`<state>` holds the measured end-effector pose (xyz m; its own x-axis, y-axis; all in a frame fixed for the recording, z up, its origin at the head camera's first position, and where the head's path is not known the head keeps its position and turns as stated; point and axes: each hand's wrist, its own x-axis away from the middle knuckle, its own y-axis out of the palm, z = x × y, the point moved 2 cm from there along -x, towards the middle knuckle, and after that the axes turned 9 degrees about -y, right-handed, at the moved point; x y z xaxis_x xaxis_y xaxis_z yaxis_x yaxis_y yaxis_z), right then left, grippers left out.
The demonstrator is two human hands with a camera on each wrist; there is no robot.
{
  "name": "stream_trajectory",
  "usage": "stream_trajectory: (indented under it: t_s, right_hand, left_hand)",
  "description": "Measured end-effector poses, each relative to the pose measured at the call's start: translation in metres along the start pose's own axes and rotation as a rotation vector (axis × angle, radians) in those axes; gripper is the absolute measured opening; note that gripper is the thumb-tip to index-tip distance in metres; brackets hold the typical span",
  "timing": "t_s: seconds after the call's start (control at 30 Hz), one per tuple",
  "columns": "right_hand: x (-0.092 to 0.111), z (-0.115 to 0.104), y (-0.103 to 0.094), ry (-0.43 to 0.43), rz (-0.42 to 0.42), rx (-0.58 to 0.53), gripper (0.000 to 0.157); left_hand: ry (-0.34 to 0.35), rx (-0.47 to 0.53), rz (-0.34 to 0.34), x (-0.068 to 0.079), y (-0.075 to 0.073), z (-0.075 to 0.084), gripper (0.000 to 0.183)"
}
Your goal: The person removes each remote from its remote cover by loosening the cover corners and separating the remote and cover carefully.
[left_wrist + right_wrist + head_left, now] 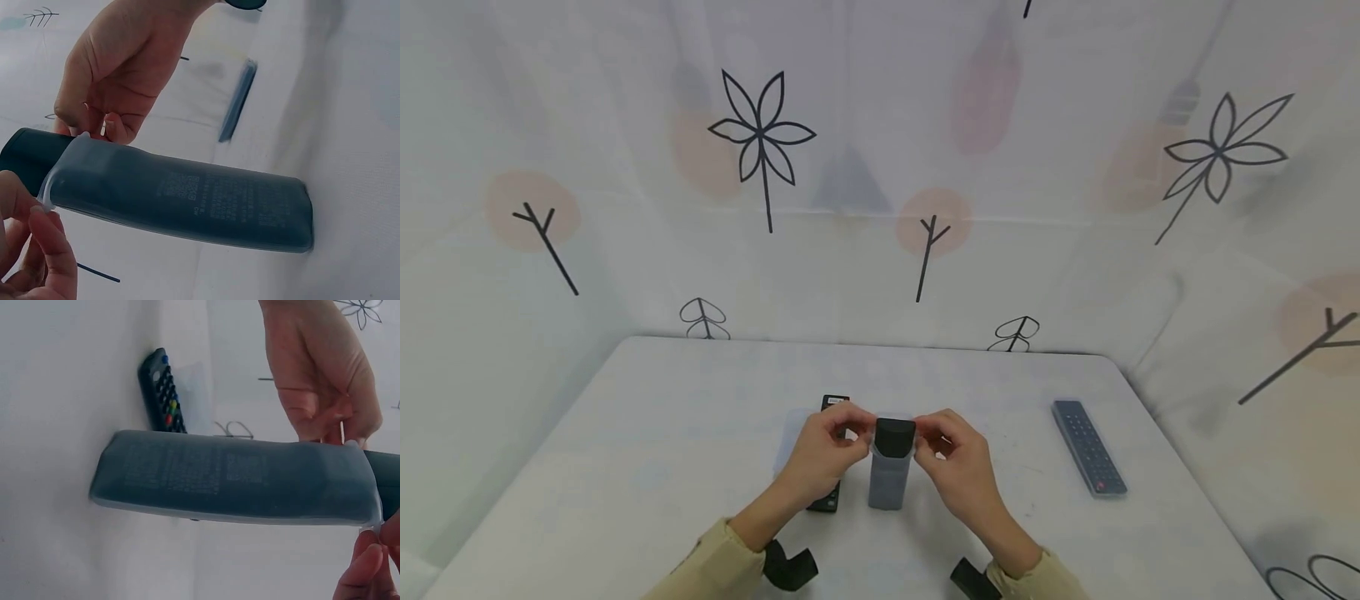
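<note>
The cover (886, 490), a translucent case with print showing through it, stands roughly upright between two hands and serves as reference. The remote (895, 437) sits mostly inside the cover, its dark end projecting from the mouth. Left hand (822, 454): thumb and fingers pinch the rim on the cover's left side. Right hand (961, 468): thumb and fingers pinch the opposite side of the rim. The paired grip probably keeps the mouth spread evenly and the cover from tipping; the upright pose would let the remote's weight bear towards the closed end. Whether that lower end touches the tabletop (692, 442) cannot be told. To the cover's left, partly hidden by the left hand in the head view, lies the black remote (161, 394), coloured buttons upward, with a pale sheet (196, 394) beside it. Well to the cover's right, the grey remote (1089, 448) lies with its buttons upward. Both perhaps lie aside so that the hands have room around the cover.
</note>
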<state>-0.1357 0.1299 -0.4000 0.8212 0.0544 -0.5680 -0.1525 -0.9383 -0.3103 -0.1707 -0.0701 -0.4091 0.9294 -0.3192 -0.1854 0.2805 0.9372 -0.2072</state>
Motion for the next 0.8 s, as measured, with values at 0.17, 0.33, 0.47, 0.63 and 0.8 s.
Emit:
stream_trajectory:
  t_s: [0.17,0.33,0.47,0.63,0.8]
  right_hand:
    - [-0.002,-0.002,-0.001,0.021,-0.024,-0.001,0.027]
    - [-0.001,-0.001,-0.003,0.112,-0.067,-0.057,0.021]
    - [0.001,-0.001,-0.003,0.26,-0.117,-0.114,0.019]
    - [-0.001,-0.003,-0.004,0.391,-0.132,-0.219,0.021]
    - [-0.002,-0.003,-0.004,0.44,-0.073,-0.303,0.024]
  left_hand:
    - [-0.043,-0.009,0.003,0.002,0.0,-0.003,0.019]
    - [-0.068,0.005,-0.043,0.005,0.001,0.0,0.019]
    - [-0.068,-0.016,-0.077,0.007,0.0,0.005,0.021]
    - [-0.061,-0.084,-0.071,0.009,-0.002,0.011,0.023]
    - [-0.061,-0.079,-0.066,0.007,-0.001,0.011,0.027]
